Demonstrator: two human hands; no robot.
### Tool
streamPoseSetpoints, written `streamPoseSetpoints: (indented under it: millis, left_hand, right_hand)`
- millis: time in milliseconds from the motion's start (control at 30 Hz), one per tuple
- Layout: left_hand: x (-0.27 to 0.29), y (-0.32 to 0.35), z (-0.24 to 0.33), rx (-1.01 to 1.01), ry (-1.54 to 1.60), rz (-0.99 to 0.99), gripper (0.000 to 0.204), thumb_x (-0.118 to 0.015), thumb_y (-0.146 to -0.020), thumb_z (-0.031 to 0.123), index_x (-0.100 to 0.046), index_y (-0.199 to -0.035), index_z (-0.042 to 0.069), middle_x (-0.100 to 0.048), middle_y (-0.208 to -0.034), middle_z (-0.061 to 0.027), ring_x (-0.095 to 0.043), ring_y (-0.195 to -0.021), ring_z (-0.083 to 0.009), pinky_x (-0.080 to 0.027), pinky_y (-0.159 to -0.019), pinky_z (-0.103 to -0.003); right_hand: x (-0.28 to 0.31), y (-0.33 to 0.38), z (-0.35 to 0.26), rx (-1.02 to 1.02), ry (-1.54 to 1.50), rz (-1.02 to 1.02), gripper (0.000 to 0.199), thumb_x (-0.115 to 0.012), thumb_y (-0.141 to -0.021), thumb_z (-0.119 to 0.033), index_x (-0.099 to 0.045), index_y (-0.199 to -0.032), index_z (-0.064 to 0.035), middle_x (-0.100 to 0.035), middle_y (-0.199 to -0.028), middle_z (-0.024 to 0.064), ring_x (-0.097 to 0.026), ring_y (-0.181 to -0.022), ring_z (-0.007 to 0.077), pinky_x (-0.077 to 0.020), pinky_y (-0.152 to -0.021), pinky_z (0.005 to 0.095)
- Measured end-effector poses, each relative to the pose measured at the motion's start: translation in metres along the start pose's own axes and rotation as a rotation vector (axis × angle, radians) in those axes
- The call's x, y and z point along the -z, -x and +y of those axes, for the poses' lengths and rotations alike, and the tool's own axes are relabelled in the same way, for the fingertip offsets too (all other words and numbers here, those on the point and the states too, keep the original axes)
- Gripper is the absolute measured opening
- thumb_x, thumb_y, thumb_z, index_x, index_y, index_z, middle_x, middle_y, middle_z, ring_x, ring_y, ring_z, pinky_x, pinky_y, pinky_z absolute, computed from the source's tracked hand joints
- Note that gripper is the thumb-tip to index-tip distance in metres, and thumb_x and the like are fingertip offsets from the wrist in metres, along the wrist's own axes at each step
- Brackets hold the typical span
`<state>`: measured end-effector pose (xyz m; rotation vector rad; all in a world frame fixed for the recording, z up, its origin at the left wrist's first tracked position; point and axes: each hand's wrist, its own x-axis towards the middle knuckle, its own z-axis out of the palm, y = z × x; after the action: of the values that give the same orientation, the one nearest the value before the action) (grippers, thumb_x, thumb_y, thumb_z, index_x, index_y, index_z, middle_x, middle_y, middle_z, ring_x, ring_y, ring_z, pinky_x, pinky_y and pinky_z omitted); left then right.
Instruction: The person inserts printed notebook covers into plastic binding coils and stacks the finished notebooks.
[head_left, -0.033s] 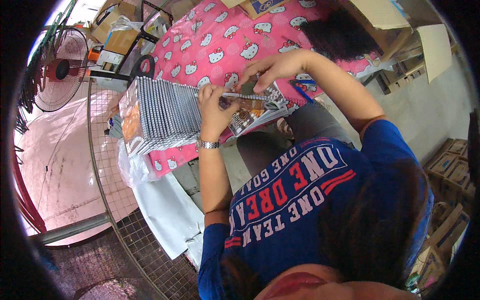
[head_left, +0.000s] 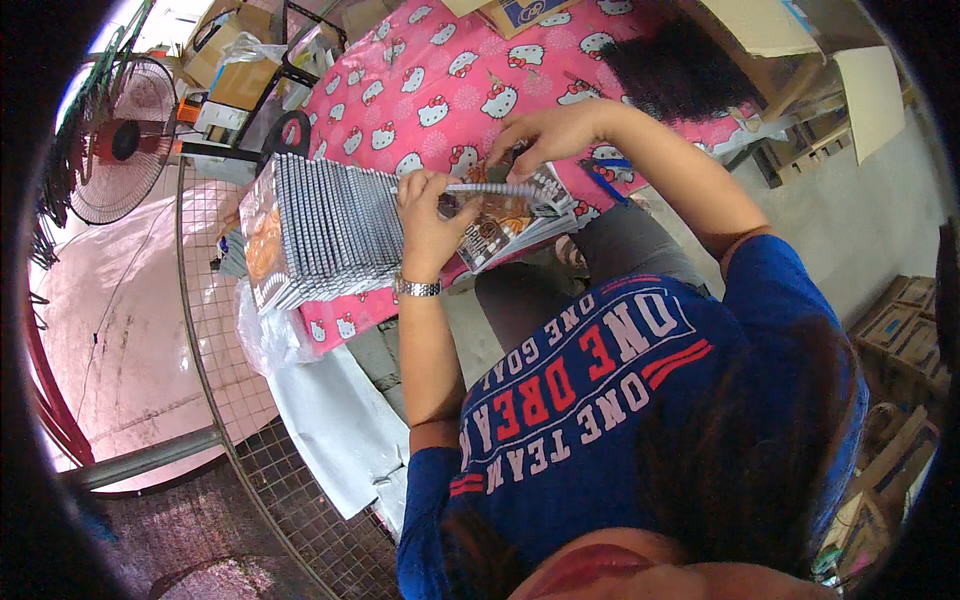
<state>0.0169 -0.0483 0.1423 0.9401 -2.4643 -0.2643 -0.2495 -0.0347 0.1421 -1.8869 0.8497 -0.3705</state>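
My left hand, with a metal watch at the wrist, pinches the end of a spiral-bound notebook whose coiled spine faces up. My right hand hovers just beyond that spine, its fingers bent and the thumb apart, apparently holding nothing. Under the raised notebook lie several more with picture covers. Close against my left hand stands a tall stack of spiral-bound notebooks, spines lined up. Part of the held notebook is hidden behind my fingers.
A pink patterned cloth covers the table. Blue pens lie right of the notebooks. A heap of thin black strands sits farther back, beside open cardboard boxes. At far left stand a fan and a wire grid.
My right hand has lifted slightly away from the notebook's spine. My left hand keeps its hold, and the spine appears a little blurred.
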Motion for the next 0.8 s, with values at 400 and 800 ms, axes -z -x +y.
streamPoseSetpoints:
  millis: [400, 800]
  left_hand:
    - [-0.014, 0.004, 0.018, -0.012, 0.003, 0.121, 0.033, -0.081, -0.066, 0.027, -0.064, -0.088, 0.009, -0.054, -0.092, -0.0062, -0.050, -0.097, -0.0270, -0.038, -0.082, -0.040]
    - [-0.012, 0.007, 0.013, 0.032, -0.010, 0.103, 0.040, -0.081, -0.066, 0.026, -0.059, -0.093, 0.006, -0.055, -0.097, -0.0104, -0.050, -0.101, -0.0315, -0.038, -0.086, -0.043]
  right_hand:
    - [0.004, -0.008, -0.004, -0.010, -0.128, 0.001, 0.049, -0.069, -0.084, -0.027, -0.058, -0.128, -0.0069, -0.058, -0.120, 0.0073, -0.052, -0.114, 0.0202, -0.0381, -0.099, 0.0338]
    - [0.003, -0.021, -0.013, -0.012, -0.126, -0.003, 0.047, -0.065, -0.085, -0.034, -0.059, -0.122, -0.0049, -0.056, -0.121, 0.0082, -0.050, -0.114, 0.0202, -0.0385, -0.097, 0.0335]
